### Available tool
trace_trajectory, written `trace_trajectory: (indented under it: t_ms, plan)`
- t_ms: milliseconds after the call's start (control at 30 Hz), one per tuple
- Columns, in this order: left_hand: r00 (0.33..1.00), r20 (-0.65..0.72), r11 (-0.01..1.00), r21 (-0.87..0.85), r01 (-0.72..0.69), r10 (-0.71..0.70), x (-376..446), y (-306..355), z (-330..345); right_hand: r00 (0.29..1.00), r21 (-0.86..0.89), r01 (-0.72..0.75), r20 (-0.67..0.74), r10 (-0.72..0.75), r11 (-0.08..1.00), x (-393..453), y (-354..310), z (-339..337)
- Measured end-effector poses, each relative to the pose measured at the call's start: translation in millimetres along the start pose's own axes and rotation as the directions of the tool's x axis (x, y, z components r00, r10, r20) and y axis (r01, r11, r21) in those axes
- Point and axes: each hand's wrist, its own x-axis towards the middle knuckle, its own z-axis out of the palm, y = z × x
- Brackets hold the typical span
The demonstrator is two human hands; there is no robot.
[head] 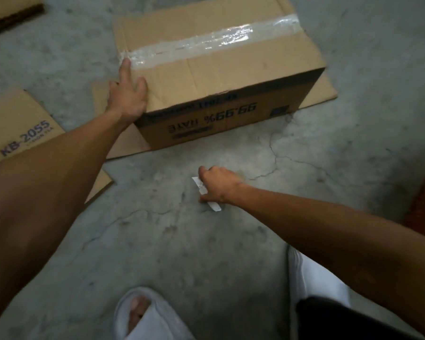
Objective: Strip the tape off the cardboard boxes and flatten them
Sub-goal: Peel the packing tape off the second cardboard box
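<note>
- On the concrete floor (231, 241), an upright cardboard box (231, 77) stood with its top seam closed under a strip of clear tape (194, 44), its bottom flaps splayed flat beneath it.
- The left hand (128, 94) lay flat on the box's near-left top corner, fingers straight and spread, one fingertip touching the end of the tape; it held nothing.
- The right hand (216, 185) hung low over the floor, well apart from the box, fingers curled round a small white tool (206, 195); whether it was a cutter or a scraper could not be told.
- Judged from this, the tape was not yet stripped and the box not yet flattened.
- Risk: clear tape that wrinkled would probably tear into slivers if pulled at a steep angle, leaving scraps along the seam.
- Risk: with only one palm on a corner, the light, empty-looking box could slide on the smooth concrete when the tape was tugged.
- Risk: if the tool carried a blade, a slip toward the bracing left hand could cut it.
- Flattened cardboard (22, 128) printed "KB-2055" lay to the left, another piece (10, 15) at the far left.
- The concrete was grey, cracked and stained, the light dim; a white sandal (142, 312) showed at the bottom edge.
</note>
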Motion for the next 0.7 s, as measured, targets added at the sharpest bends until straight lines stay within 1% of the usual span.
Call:
trace_trajectory:
  t_ms: [100, 200, 233, 300, 400, 433, 533, 633, 700]
  plan:
    - [0.999, -0.008, 0.999, -0.011, -0.032, 0.032, 5.9, -5.9, 1.7, 0.998, 0.084, -0.061, -0.008, 0.061, 0.995, -1.0, -7.9, 7.3]
    - [0.999, 0.0, 0.999, -0.007, -0.041, 0.041, 8.1, -7.7, 2.5, 0.99, 0.198, -0.141, 0.02, 0.14, 0.97, 4.1, -7.0, 10.8]
    - [0.999, 0.003, 0.999, -0.003, -0.05, 0.05, 8.2, -8.3, 2.3, 0.989, 0.238, -0.146, 0.034, 0.142, 0.96, 6.3, -4.4, 11.4]
    - [0.996, 0.004, 0.996, 0.014, -0.089, 0.089, 10.3, -9.4, 0.5, 0.994, 0.324, -0.102, -0.003, 0.109, 0.941, 12.3, 5.6, 3.9]
    - [0.994, 0.009, 0.992, 0.061, -0.106, 0.106, 13.0, -9.7, -5.0, 0.985, 0.5, 0.029, -0.161, 0.059, 0.866, 8.8, 26.7, -33.6]
    - [0.995, 0.02, 0.993, 0.067, -0.096, 0.095, 13.1, -9.9, -4.4, 0.974, 0.507, 0.073, -0.219, 0.047, 0.859, 5.8, 34.8, -47.5]
    - [0.996, 0.045, 0.993, 0.085, -0.082, 0.079, 12.6, -5.4, -5.9, 0.928, 0.358, 0.167, -0.372, -0.024, 0.919, -2.9, 58.6, -93.8]
    - [0.996, 0.055, 0.991, 0.108, -0.073, 0.068, 14.1, -3.6, -10.6, 0.879, 0.298, 0.217, -0.473, -0.053, 0.93, -6.8, 71.9, -139.5]
    - [0.995, 0.058, 0.988, 0.128, -0.087, 0.081, 14.2, -4.9, -11.3, 0.828, 0.231, 0.19, -0.56, -0.029, 0.954, -5.3, 75.2, -167.8]
